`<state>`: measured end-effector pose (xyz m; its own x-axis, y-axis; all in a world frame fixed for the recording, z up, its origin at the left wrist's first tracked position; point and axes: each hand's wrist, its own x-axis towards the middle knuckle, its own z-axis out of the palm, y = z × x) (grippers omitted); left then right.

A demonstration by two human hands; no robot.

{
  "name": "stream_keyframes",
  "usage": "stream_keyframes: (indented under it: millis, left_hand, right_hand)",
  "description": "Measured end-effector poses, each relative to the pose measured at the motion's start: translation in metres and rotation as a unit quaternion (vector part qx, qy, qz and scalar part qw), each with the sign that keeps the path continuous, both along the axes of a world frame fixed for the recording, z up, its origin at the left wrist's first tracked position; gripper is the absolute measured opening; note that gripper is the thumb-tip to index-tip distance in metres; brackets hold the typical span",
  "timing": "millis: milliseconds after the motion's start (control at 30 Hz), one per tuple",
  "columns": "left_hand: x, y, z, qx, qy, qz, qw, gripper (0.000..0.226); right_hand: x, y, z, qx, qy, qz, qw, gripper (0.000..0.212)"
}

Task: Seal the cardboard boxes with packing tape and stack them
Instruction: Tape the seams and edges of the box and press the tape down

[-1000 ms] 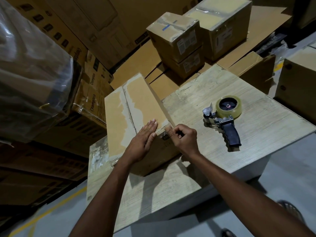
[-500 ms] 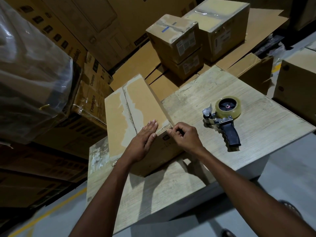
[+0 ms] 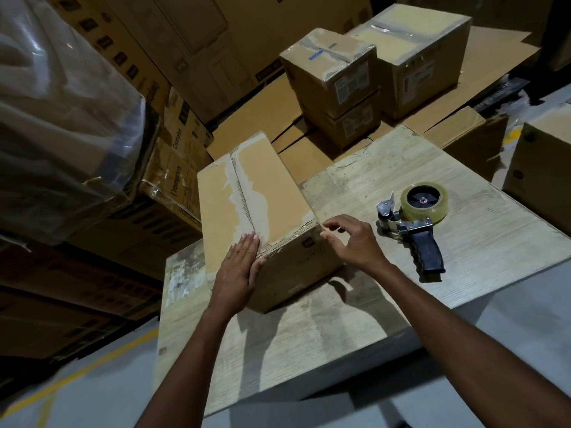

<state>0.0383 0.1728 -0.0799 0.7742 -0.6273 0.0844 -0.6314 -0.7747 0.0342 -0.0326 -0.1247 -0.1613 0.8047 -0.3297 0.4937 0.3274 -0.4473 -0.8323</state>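
The left hand (image 3: 242, 267) lies flat, fingers straight and together, on the near end of the long brown cardboard box (image 3: 275, 193), just beside its centre seam. The right hand (image 3: 352, 242) hovers at the box's near right corner with fingers curled and the tips close together; whether they pinch a scrap there cannot be told. The box sits on the pale wood-grain worktop (image 3: 340, 319), its seam bare and bordered by torn, whitish paper. The black-handled tape dispenser with its clear roll (image 3: 414, 220) lies near the right hand, untouched. New tape may grip that ragged surface poorly and lift. The flaps could also spring up if the left hand eases off during the reach for the dispenser.
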Motion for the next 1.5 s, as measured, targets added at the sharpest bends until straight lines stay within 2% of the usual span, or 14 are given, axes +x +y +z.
stream_keyframes:
  millis: [67, 167, 267, 400, 500, 600, 700, 833, 933, 1033, 1133, 1333, 1433, 1500]
  left_hand:
    - [0.003, 0.001, -0.002, 0.004, -0.012, -0.006, 1.0, 0.066]
    - [0.004, 0.001, -0.004, 0.014, -0.024, -0.011, 1.0, 0.066]
    - [0.005, 0.001, -0.005, 0.015, -0.027, -0.008, 0.999, 0.068]
    - [0.005, 0.001, -0.006, 0.016, -0.033, -0.012, 0.999, 0.069]
    - [0.004, -0.001, -0.005, 0.013, -0.038, -0.01, 0.999, 0.069]
    - [0.004, -0.001, -0.005, 0.012, -0.045, -0.014, 0.999, 0.067]
    - [0.006, 0.001, -0.008, 0.017, -0.05, -0.019, 0.998, 0.066]
    - [0.007, 0.002, -0.009, 0.015, -0.052, -0.024, 0.998, 0.064]
    - [0.008, 0.002, -0.009, 0.015, -0.053, -0.024, 0.998, 0.063]
    - [0.008, 0.003, -0.009, 0.018, -0.052, -0.029, 0.998, 0.063]
    - [0.009, 0.004, -0.01, 0.021, -0.041, -0.033, 0.998, 0.063]
    - [0.007, 0.011, 0.0, 0.01, 0.009, -0.049, 0.999, 0.064]
    - [0.004, 0.023, 0.005, -0.005, 0.037, -0.039, 0.999, 0.063]
    - [0.003, 0.029, 0.006, -0.007, 0.043, -0.028, 0.999, 0.063]
  right_hand:
    - [-0.001, -0.001, 0.0, -0.041, -0.023, -0.033, 0.998, 0.033]
    - [0.006, 0.007, 0.011, -0.143, -0.089, -0.058, 0.984, 0.036]
    - [0.019, 0.018, 0.021, -0.261, -0.169, -0.013, 0.95, 0.03]
    - [0.033, 0.033, 0.03, -0.339, -0.19, 0.074, 0.918, 0.034]
    - [0.038, 0.039, 0.033, -0.343, -0.179, 0.091, 0.918, 0.034]
    - [0.037, 0.037, 0.033, -0.334, -0.166, 0.102, 0.922, 0.022]
    - [0.035, 0.027, 0.037, -0.339, -0.145, 0.122, 0.922, 0.03]
    - [0.029, 0.006, 0.036, -0.311, -0.09, 0.112, 0.939, 0.032]
    - [0.022, -0.009, 0.035, -0.255, -0.044, 0.096, 0.961, 0.045]
    - [0.023, -0.015, 0.036, -0.161, -0.005, 0.122, 0.979, 0.041]
    - [0.024, -0.019, 0.041, -0.129, 0.027, 0.161, 0.978, 0.042]
    - [0.019, -0.026, 0.053, -0.224, 0.062, 0.177, 0.956, 0.056]
    - [0.017, -0.015, 0.055, -0.315, 0.026, 0.143, 0.938, 0.044]
    - [0.016, 0.001, 0.053, -0.355, -0.002, 0.122, 0.927, 0.045]
